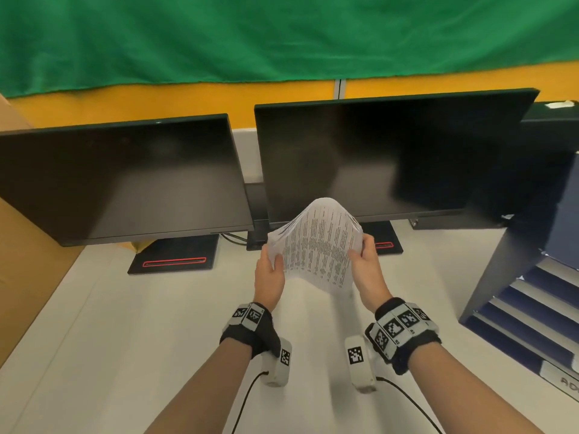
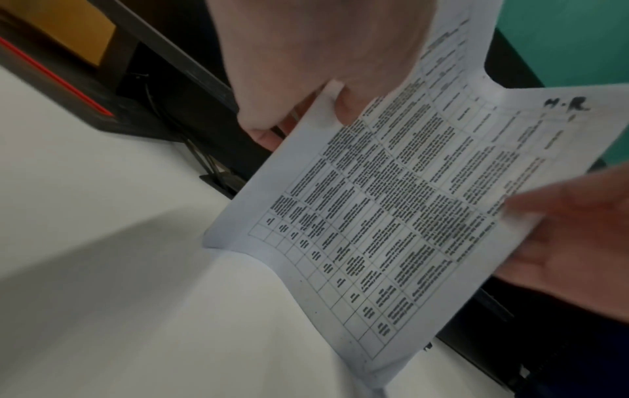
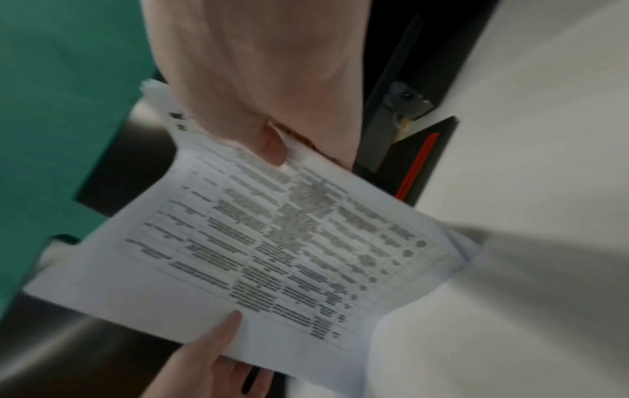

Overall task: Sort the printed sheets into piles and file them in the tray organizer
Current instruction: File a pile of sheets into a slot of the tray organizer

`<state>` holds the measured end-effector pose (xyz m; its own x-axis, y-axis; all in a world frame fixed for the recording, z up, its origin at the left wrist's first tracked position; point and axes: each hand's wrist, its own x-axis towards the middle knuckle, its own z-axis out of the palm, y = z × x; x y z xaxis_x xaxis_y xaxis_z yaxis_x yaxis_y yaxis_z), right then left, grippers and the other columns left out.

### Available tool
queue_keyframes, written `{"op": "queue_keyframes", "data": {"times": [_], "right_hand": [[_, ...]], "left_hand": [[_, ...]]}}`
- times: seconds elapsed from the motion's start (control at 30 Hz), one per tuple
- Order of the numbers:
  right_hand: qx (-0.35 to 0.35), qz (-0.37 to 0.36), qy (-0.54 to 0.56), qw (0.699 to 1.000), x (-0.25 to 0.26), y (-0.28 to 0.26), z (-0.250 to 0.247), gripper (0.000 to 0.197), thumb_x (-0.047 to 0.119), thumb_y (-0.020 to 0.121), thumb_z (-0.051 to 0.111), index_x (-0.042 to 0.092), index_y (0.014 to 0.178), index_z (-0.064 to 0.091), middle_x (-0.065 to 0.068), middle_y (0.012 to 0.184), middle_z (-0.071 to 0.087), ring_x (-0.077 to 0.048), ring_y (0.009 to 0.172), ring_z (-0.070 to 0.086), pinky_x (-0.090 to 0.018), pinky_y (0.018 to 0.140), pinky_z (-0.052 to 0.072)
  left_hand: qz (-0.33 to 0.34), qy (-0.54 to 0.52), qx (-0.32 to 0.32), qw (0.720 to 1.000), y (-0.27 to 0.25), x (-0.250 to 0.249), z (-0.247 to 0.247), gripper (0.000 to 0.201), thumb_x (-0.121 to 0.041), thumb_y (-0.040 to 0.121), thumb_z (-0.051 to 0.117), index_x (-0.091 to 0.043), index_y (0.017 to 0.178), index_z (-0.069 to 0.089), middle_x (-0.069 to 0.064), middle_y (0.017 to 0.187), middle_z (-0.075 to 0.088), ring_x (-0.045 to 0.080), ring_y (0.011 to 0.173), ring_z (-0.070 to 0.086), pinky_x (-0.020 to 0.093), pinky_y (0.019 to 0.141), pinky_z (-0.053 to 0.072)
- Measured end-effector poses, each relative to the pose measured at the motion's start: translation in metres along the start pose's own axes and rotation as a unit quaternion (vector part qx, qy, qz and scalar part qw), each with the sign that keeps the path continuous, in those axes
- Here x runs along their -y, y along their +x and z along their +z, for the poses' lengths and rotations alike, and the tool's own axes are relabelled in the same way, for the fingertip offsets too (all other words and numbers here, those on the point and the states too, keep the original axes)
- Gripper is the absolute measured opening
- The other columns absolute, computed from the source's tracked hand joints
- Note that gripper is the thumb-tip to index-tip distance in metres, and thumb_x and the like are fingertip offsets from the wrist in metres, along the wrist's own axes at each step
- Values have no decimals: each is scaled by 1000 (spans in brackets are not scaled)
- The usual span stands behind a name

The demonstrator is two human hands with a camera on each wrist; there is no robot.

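Note:
A bundle of printed sheets (image 1: 316,245) with a table of text is held up above the white desk (image 1: 125,324), bowed upward in the middle. My left hand (image 1: 269,270) grips its left edge, thumb on top. My right hand (image 1: 365,261) pinches the right edge. In the left wrist view the sheets (image 2: 391,215) carry a handwritten "H.R." near one corner, and my left hand (image 2: 306,88) holds an edge. In the right wrist view the sheets (image 3: 272,255) look blurred under my right hand (image 3: 265,107). The dark blue tray organizer (image 1: 532,314) stands at the right.
Two dark monitors (image 1: 125,180) (image 1: 376,158) stand at the back of the desk on black bases with red stripes (image 1: 174,261). A brown cardboard surface (image 1: 28,261) borders the left. A green cloth (image 1: 282,36) hangs behind.

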<state>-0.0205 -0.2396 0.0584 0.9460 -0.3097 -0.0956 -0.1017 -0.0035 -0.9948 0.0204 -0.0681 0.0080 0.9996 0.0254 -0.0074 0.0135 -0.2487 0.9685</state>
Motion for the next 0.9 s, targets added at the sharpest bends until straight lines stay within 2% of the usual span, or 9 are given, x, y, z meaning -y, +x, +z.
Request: {"op": "queue_keyframes", "data": {"times": [0.1, 0.23, 0.3, 0.37, 0.43, 0.57, 0.67, 0.73, 0.9], "right_hand": [[-17, -3, -13, 1000, -9, -3, -6, 35, 7, 99, 35, 28, 120, 52, 2, 117, 58, -13, 109, 54, -29, 88, 48], [-133, 7, 44, 990, -14, -15, -33, 37, 4, 97, 34, 27, 119, 53, 8, 112, 59, -6, 103, 55, -32, 92, 47], [-181, 6, 63, 981, -18, -27, -58, 40, 3, 96, 34, 20, 129, 48, 8, 117, 58, -5, 106, 55, -30, 90, 48], [-223, 19, 52, 973, -26, -44, -87, 34, 6, 96, 36, 21, 122, 50, 9, 113, 59, -4, 103, 55, -27, 83, 48], [-266, 44, 35, 962, -39, -64, -116, 26, 6, 96, 37, 22, 111, 51, 6, 107, 59, -8, 98, 57, -28, 77, 48], [-328, 111, -5, 938, -83, -114, -166, 22, 4, 94, 36, 13, 106, 52, -7, 109, 61, -23, 96, 59, -44, 87, 50], [-362, 192, 8, 912, -118, -151, -196, 23, 6, 93, 36, 16, 100, 55, -9, 101, 65, -29, 91, 63, -50, 84, 53], [-393, 240, 30, 887, -138, -170, -214, 25, 2, 89, 35, 11, 102, 55, -12, 101, 64, -30, 88, 61, -43, 77, 53], [-451, 285, 47, 844, -157, -188, -248, 33, 2, 85, 38, 6, 113, 56, -17, 110, 62, -31, 93, 56, -40, 80, 44]], "left_hand": [[5, 50, -18, 999, 4, 4, 6, 33, -21, 100, 39, -8, 130, 46, 3, 117, 57, 25, 117, 52, 48, 107, 38], [97, 157, -11, 983, -13, -17, 27, 34, -25, 101, 32, -15, 132, 43, -10, 131, 44, 11, 138, 21, 32, 116, -2], [87, 117, 64, 987, -28, -31, 43, 29, -26, 101, 31, -19, 125, 44, -1, 132, 53, 18, 131, 41, 30, 110, 27], [76, 79, 130, 985, -43, -40, 64, 17, -22, 101, 31, -26, 115, 40, 2, 108, 65, 21, 90, 65, 35, 81, 57], [78, 78, 172, 979, -58, -40, 89, 17, -20, 101, 29, -29, 114, 35, 3, 91, 67, 27, 69, 64, 42, 63, 56], [27, 110, 303, 946, -89, -25, 138, 26, -15, 99, 28, -24, 124, 34, 1, 82, 65, 18, 60, 57, 32, 54, 48], [-31, 150, 414, 897, -112, -18, 168, 29, -15, 97, 27, -19, 125, 36, 8, 100, 65, 23, 79, 63, 39, 74, 54], [-60, 165, 468, 866, -125, -20, 182, 31, -16, 97, 26, -16, 126, 37, 9, 114, 61, 25, 95, 62, 41, 85, 53], [-62, 160, 513, 841, -150, -37, 209, 37, -14, 97, 24, -16, 131, 36, 6, 122, 57, 18, 95, 56, 29, 80, 46]]}}
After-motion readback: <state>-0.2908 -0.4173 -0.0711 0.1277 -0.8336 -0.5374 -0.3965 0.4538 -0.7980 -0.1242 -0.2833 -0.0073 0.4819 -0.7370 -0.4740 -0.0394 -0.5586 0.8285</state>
